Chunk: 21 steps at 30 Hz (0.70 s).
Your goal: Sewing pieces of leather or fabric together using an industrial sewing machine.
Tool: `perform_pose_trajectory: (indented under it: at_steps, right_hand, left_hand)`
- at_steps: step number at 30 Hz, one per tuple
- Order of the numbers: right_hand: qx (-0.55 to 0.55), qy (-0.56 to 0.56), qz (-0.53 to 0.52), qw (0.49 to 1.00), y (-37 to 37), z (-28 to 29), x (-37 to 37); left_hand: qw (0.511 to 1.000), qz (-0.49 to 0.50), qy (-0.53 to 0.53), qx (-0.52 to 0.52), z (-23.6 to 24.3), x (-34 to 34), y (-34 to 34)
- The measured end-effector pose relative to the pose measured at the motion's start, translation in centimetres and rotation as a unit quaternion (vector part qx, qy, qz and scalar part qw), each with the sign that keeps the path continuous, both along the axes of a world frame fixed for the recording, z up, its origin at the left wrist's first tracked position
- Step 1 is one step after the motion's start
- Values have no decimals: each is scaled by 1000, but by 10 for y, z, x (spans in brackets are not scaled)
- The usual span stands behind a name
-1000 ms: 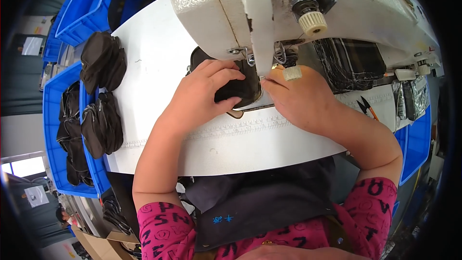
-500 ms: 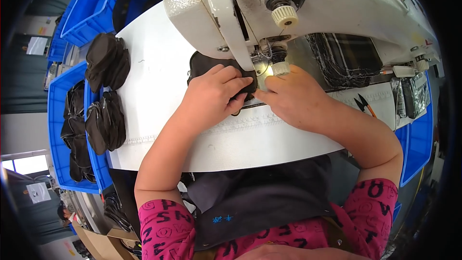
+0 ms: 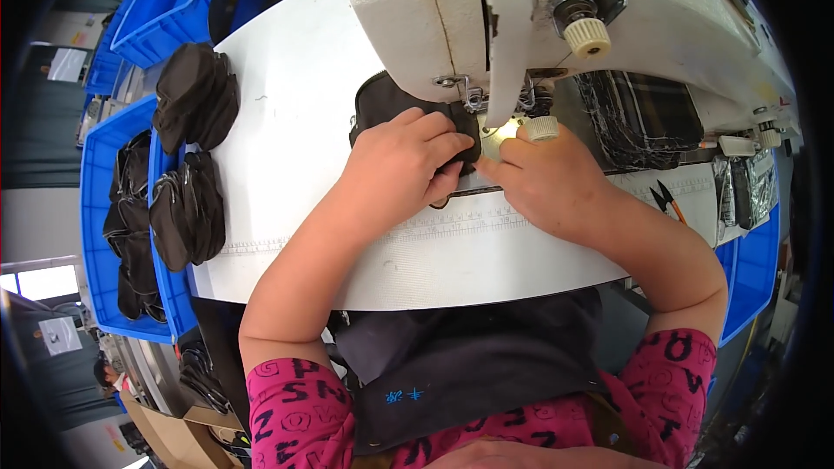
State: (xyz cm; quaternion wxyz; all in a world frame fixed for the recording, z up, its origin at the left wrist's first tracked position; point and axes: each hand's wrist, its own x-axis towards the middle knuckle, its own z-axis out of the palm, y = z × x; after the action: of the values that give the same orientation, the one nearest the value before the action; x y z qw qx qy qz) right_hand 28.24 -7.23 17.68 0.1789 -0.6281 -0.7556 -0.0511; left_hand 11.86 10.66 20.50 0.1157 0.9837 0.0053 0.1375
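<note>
Beneath the head of a white sewing machine point(image 3: 426, 26) lies a small black zippered fabric pouch point(image 3: 382, 102). My left hand point(image 3: 404, 161) presses on its near part, thumb and fingers closed on the cloth by the needle area. Close beside it on the right, my right hand point(image 3: 552, 178) has its thumb and finger pinched together at the pouch's right edge. The fingertips and the stitched edge are partly hidden. A lamp lights the spot between the hands.
Stacked black pouches point(image 3: 193, 208) lie on the table's left edge, beside a blue bin point(image 3: 95, 234) holding more. Right of the needle is a pile of dark fabric pieces point(image 3: 643, 117). Orange-handled thread snips point(image 3: 669, 200) lie by the printed ruler strip point(image 3: 469, 219).
The machine appears shifted up and right in the picture as the view moves. Both hands keep their hold on the pouch and sit slightly further right in the picture.
</note>
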Motion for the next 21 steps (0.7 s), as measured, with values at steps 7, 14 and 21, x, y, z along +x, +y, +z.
perform_pose_trajectory:
  at_steps: [7, 14, 21]
  right_hand:
    - [2, 3, -35, 999, 4, -3, 2]
    - [-4, -12, -18, 1000, 3, -3, 1]
    - [5, 5, -9, 1000, 3, -1, 1]
  left_hand:
    - [1000, 22, 8, -15, -3, 4, 7]
    - [986, -17, 38, -162, -8, 1, 26]
    - [996, 4, 2, -90, -14, 7, 18]
